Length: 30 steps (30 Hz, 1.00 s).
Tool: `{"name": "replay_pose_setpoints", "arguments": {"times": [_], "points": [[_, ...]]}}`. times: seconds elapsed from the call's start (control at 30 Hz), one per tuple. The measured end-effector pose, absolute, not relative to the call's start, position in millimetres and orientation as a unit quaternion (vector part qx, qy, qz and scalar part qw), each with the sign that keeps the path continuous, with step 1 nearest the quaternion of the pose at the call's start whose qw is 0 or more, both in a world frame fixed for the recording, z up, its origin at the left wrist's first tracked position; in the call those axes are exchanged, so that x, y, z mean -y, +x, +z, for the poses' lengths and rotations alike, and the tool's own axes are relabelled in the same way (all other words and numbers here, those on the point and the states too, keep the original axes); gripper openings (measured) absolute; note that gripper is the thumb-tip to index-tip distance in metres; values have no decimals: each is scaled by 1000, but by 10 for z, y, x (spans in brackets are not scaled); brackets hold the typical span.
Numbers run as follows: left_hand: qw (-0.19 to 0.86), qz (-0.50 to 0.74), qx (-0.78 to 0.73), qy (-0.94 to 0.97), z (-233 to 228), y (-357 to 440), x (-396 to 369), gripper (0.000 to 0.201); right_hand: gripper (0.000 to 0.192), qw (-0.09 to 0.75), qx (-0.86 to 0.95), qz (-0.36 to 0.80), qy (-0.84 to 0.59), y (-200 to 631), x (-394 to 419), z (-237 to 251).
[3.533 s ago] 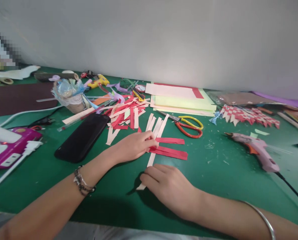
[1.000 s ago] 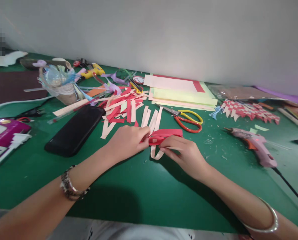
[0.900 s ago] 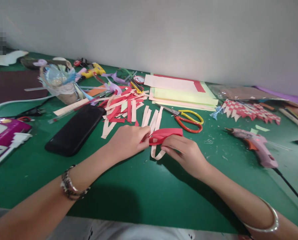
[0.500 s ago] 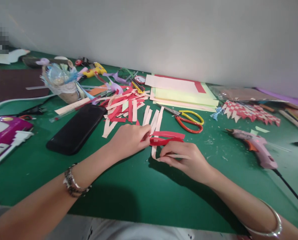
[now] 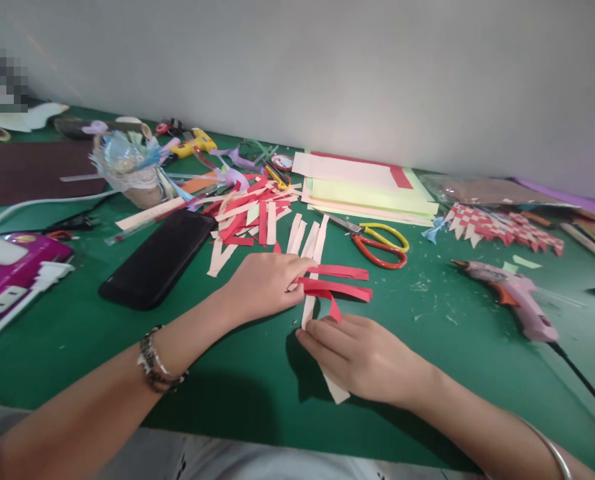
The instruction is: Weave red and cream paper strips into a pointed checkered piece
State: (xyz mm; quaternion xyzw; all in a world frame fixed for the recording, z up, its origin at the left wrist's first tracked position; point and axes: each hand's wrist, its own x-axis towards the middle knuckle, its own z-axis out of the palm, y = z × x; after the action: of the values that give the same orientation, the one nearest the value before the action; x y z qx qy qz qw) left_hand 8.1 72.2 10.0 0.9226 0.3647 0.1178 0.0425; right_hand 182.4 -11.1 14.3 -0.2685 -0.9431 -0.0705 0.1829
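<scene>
Lowered since half a second ago, the right hand (image 5: 364, 357) now flattens the pale strip (image 5: 308, 310) at frame centre, fingers spread; the left hand (image 5: 264, 283) pins the red strips (image 5: 342, 288). Light, floppy paper, probably tears easily: hold near the crossings.

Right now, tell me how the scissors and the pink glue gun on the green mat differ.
The scissors have yellow and red loop handles with metal blades; the pink glue gun has a pink body with an orange trigger. The scissors have no cord; the glue gun trails a black cable. The scissors lie nearer the paper sheets; the glue gun lies farther right. Both rest flat and untouched on the mat.
</scene>
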Motion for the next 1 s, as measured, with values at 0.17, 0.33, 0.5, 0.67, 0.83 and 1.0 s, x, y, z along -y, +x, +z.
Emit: {"name": "replay_pose_setpoints", "arguments": {"times": [0.17, 0.33, 0.5, 0.67, 0.83, 1.0], "points": [[41, 95, -348, 932, 90, 102, -726, 36, 23, 168, 954, -63, -241, 1787, 151, 101], [-2, 103, -345, 933, 49, 128, -725, 20, 21, 179, 958, -61, -215, 1773, 174, 102], [3, 115, -360, 926, 38, 125, -730, 19, 25, 209, 947, -59, -235, 1730, 194, 108], [16, 119, -392, 912, 45, 126, -727, 15, 29, 225, 942, -67, -241, 1687, 226, 108], [22, 106, -428, 897, 87, 129, -723, 10, 28, 208, 943, -120, -232, 1697, 217, 112], [85, 110, -455, 879, 90, 115, -751, 12, 20, 200, 946, -136, -216, 1754, 179, 134]]}}
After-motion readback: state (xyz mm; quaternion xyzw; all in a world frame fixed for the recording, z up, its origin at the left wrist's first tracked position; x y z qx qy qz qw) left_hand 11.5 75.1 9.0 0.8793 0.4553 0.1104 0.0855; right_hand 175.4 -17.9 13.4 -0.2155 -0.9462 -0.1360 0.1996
